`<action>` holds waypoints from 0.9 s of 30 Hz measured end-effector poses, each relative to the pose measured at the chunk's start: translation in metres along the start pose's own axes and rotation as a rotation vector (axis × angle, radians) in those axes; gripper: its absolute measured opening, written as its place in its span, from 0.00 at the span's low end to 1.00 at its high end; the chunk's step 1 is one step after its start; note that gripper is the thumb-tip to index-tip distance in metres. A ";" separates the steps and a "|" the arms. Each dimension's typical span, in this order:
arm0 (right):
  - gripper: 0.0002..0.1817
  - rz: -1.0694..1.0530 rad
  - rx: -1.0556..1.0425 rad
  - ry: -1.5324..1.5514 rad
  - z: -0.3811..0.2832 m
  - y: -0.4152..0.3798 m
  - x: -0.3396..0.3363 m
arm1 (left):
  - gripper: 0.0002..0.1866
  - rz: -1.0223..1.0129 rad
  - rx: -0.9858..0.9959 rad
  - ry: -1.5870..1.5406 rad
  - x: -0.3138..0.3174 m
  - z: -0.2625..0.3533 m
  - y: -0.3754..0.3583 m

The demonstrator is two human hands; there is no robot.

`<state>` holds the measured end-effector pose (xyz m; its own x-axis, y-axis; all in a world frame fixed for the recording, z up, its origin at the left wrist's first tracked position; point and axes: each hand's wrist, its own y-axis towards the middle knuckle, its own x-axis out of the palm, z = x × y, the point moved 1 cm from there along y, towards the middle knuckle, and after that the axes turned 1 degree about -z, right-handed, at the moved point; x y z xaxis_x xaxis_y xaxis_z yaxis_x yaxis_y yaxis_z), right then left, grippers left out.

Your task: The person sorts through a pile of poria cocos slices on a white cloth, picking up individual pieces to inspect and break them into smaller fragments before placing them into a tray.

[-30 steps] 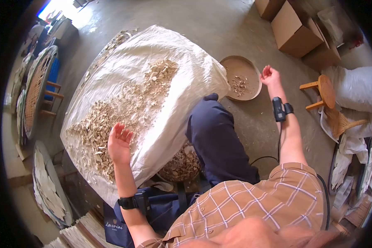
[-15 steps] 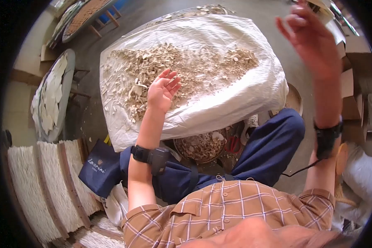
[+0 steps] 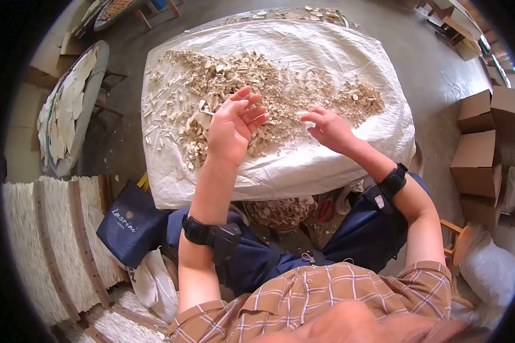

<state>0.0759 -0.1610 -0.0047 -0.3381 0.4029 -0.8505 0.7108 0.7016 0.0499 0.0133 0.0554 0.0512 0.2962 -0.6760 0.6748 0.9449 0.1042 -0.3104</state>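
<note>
A loose heap of pale, dry chips and flakes [image 3: 217, 77] spreads over a white cloth [image 3: 280, 177] on the work surface in front of me. My left hand [image 3: 234, 123] is over the left part of the heap, palm turned up, its fingers apart and slightly bent. A pale flake shows beside its thumb side. To the right, my right hand [image 3: 328, 130] hovers close over the finer scraps, fingers loosely bent and the thumb away from them. Nothing shows in either hand. A smaller pile of chips [image 3: 357, 97] lies beyond it on the right.
Below the cloth's near edge stands a round container of chips [image 3: 280, 212], with red-handled scissors [image 3: 324, 211] beside it. A navy bag [image 3: 129, 223] is at my left, near stacked pale sheets [image 3: 28, 246]. Cardboard boxes [image 3: 475, 151] stand at right; a round tray of flakes [image 3: 68, 114] is at left.
My right hand has come down from the raised upper right to over the chips. My left hand stays over the heap, palm up. The view has shifted slightly.
</note>
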 end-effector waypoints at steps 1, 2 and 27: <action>0.10 -0.002 0.000 0.002 0.002 0.003 0.005 | 0.16 0.003 -0.001 0.000 0.001 0.000 0.001; 0.11 0.001 -0.077 -0.031 0.004 0.006 0.009 | 0.15 0.000 0.008 0.001 0.002 0.000 0.002; 0.17 -0.046 0.024 -0.259 0.021 0.062 0.016 | 0.14 0.006 0.107 -0.189 0.005 0.027 0.009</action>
<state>0.1280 -0.1231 -0.0259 -0.2034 0.2044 -0.9575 0.7139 0.7002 -0.0022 0.0272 0.0725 0.0691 0.3130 -0.5270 0.7901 0.9496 0.1911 -0.2487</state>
